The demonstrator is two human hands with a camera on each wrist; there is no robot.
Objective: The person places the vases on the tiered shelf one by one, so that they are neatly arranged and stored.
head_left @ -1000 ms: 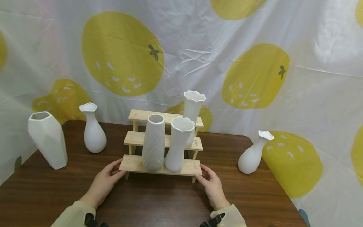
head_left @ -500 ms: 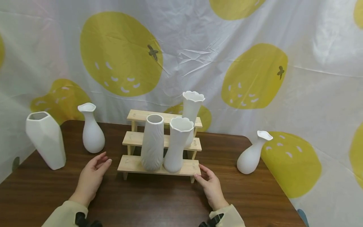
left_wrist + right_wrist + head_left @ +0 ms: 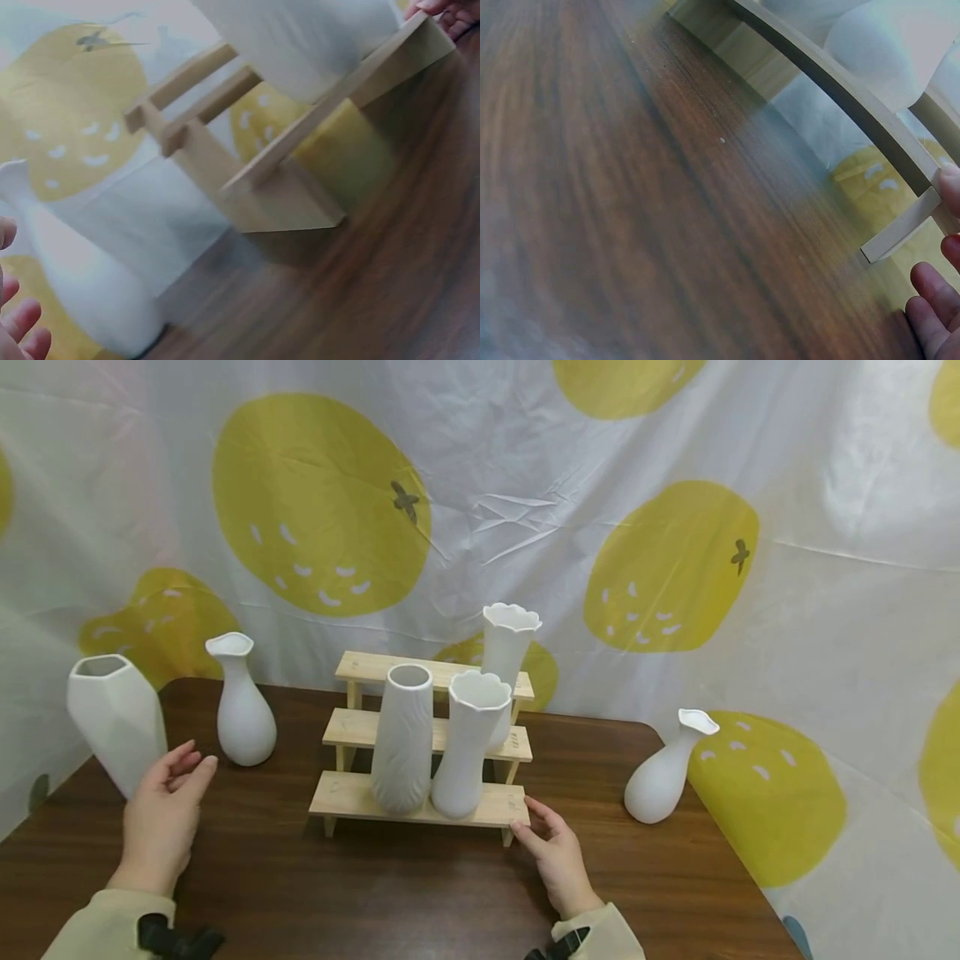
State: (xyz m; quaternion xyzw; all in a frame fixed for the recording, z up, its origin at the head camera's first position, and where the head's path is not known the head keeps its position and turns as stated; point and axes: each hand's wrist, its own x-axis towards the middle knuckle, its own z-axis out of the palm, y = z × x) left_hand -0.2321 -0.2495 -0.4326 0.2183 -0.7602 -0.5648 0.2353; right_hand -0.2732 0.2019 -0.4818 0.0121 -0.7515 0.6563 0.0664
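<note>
Bulbous vase between faceted vase and stand, left fingers loose, right fingers round stand's edge

The left hand hides the foot of the faceted vase; the front scalloped vase covers part of the rear vase. The left wrist view blurs the stand — vase tops cropped — and the right wrist view's edge cuts off the right hand.
</note>
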